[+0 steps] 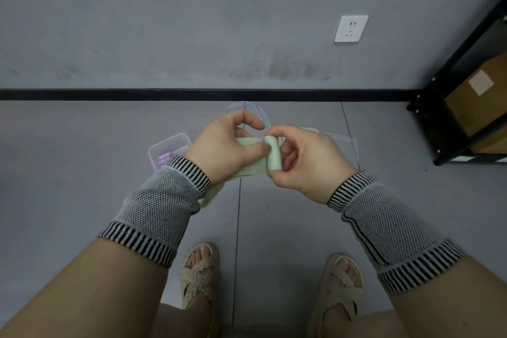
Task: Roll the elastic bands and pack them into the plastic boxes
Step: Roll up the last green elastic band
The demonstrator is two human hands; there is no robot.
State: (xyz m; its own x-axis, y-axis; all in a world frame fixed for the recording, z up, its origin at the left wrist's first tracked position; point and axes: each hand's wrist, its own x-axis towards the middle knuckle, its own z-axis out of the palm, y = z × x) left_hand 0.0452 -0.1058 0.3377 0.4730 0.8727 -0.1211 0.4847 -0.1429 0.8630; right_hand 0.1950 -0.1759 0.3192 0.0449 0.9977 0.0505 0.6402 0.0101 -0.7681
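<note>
Left hand [225,145] and right hand [304,158] meet mid-air at frame centre, both closed on a pale green elastic band [253,163]. Left thumb presses the flat stretch of band against the curled fingers; the flat part runs under the left palm and its loose tail [208,197] hangs out below the left wrist. Right hand pinches the rolled end [273,155], thumb on top, fingers curled beneath; the roll is short and stands roughly upright between the two thumbs. Hands nearly touch at the roll. Both wrists wear grey mesh sleeves with striped cuffs [164,208].

On the floor [82,173] below the hands: a clear plastic box [168,149] left of the left wrist, holding something purple, partly hidden by the sleeve. A second clear box [247,110] sits just past the left fingers, close to the black baseboard [164,94]. A third clear piece, box or lid, cannot tell, lies right of the right hand [340,143], mostly covered.

Open floor spreads wide to the left and lower right. Black shelf frame [444,118] with a cardboard carton [477,96] blocks the far right edge. Wall with a white socket [351,28] closes the far side. Sandalled feet [200,271] stand at the bottom, near the tile seam.
</note>
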